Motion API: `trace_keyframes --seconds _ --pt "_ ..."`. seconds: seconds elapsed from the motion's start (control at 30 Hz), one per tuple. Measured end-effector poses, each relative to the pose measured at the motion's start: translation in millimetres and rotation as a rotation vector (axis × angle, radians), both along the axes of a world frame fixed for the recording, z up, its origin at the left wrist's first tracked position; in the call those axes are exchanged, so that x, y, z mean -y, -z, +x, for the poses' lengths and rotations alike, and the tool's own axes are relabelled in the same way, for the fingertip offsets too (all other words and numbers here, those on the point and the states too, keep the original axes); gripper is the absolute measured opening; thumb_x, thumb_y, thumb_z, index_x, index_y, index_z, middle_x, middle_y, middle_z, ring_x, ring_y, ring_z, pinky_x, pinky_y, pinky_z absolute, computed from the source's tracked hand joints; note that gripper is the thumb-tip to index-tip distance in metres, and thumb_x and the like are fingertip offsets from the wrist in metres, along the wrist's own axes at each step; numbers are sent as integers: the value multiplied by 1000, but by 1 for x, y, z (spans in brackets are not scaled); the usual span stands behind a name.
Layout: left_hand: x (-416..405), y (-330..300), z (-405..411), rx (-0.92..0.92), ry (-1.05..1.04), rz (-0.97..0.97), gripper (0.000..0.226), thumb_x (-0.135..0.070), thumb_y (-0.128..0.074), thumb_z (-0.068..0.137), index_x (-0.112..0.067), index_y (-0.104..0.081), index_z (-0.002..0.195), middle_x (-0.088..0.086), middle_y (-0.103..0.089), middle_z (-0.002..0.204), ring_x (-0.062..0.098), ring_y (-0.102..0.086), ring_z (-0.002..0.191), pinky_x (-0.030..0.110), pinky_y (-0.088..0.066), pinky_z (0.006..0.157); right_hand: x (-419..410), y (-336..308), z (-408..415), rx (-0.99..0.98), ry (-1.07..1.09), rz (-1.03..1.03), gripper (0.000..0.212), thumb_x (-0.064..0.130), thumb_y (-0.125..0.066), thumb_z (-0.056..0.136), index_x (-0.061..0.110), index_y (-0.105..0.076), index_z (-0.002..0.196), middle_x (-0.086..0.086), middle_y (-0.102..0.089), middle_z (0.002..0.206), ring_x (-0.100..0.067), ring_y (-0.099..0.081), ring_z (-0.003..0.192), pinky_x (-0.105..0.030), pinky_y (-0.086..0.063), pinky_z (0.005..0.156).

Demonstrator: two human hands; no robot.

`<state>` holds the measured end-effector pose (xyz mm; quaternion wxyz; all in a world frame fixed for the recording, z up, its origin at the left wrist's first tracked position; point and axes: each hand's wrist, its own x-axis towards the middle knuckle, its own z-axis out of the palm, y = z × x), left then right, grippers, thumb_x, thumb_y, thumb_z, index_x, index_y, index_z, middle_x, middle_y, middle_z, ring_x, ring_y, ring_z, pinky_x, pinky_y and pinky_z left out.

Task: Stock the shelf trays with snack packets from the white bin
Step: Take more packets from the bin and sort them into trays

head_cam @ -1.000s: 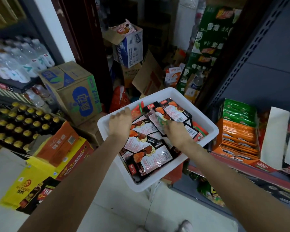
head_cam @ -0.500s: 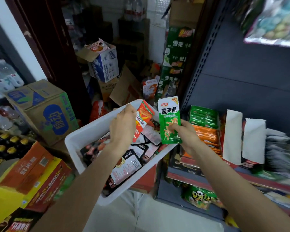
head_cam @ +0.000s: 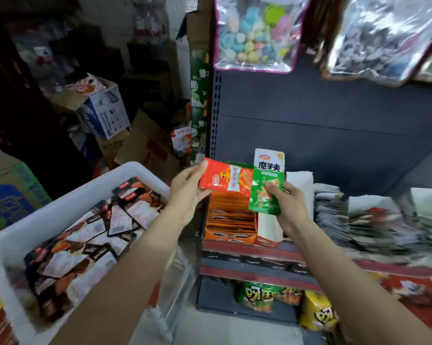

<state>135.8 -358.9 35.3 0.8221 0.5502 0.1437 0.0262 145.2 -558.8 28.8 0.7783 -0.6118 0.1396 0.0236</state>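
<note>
The green packet (head_cam: 266,192) covers the right end of the orange packet (head_cam: 223,180), and its own lower part is partly hidden by the right hand (head_cam: 288,202). The orange tray (head_cam: 231,220) at 6 o'clock from both packets is half screened by them. The white bin (head_cam: 30,232) runs off the frame at 8 o'clock; its packets are smeared by blur. Stacks on the shelf (head_cam: 372,220) at 3 o'clock are too blurred to read. Hanging bags (head_cam: 384,38) at 1 o'clock are cut by the top edge.
</note>
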Motion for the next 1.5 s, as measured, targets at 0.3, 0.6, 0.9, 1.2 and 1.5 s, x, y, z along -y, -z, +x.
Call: trace_keyframes --seconds 0.3,0.6,0.9,1.2,1.5 --pt "163 16 34 -48 74 63 7 -6 -59 91 -12 -61 88 -2 -69 75 9 -68 63 17 -56 63 130 15 31 64 50 -243 10 0 -66 82 9 -67 81 -11 -67 83 -20 -61 69 -30 -52 68" --pt "227 19 64 46 85 693 2 -10 -61 90 -9 -63 91 8 -68 93 23 -67 86 37 -54 80 231 0 69 232 64 -437 14 -5 -63 84 6 -65 92 -2 -67 81 -7 -64 69 -24 -54 67" --pt "231 20 75 17 13 869 7 -15 -61 91 -10 -62 95 9 -68 104 23 -67 94 47 -53 87 245 19 110 177 -203 -695 23 -4 -68 80 9 -68 98 -5 -70 95 -20 -67 93 -38 -52 91" --pt "230 21 81 -2 55 909 17 -18 -61 91 -8 -64 105 7 -67 109 21 -65 99 45 -52 89 245 23 121 109 -476 -1066 15 26 -65 87 14 -69 94 -2 -66 86 -17 -59 80 -24 -42 69" --pt "227 24 85 -4 89 925 18 -18 -60 92 -8 -62 107 7 -66 112 21 -64 101 41 -52 90 236 34 126 282 -476 -1372 22 12 -51 92 18 -68 105 -8 -71 97 -29 -64 91 -38 -52 78"
